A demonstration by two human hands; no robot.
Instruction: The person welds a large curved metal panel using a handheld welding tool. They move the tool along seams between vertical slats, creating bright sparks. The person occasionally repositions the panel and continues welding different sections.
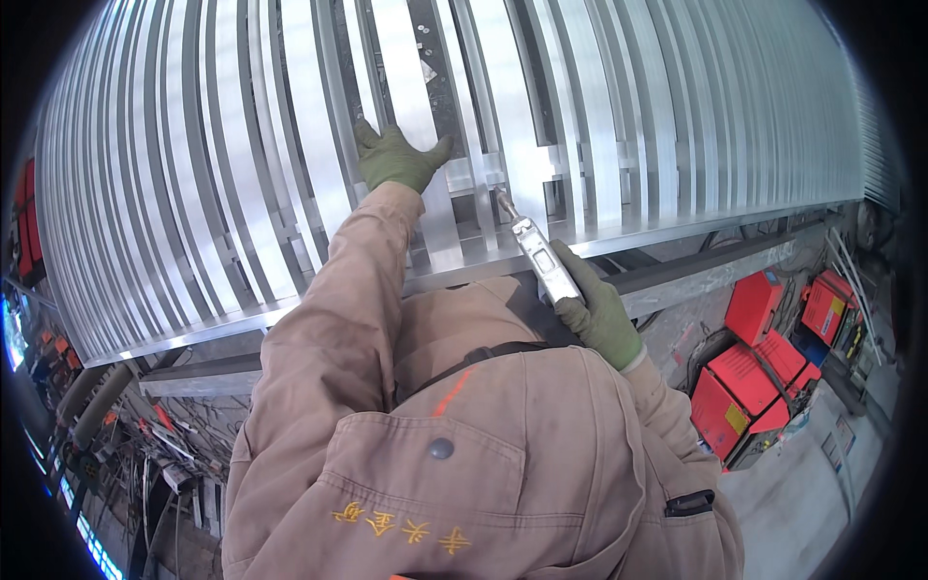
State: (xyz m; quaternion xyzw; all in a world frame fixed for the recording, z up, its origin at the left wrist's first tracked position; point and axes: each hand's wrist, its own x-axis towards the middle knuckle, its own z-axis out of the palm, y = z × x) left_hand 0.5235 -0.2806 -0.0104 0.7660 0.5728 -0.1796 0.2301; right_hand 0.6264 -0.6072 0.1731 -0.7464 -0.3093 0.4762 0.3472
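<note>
My left hand (394,155), in a green glove, lies flat with fingers spread on a bright aluminium slat (411,87) of a large slatted metal panel (193,193). My right hand (601,314), also gloved in green, grips the handle of a long silver ratchet-type tool (537,253). The tool's tip reaches a notch between slats near the panel's front edge, right of my left hand. My tan jacket sleeves fill the lower middle.
The panel rests on a grey steel beam (706,275) running along its front edge. Several red machine boxes (754,367) stand on the floor at the lower right. Cables and metal scrap (145,445) lie at the lower left.
</note>
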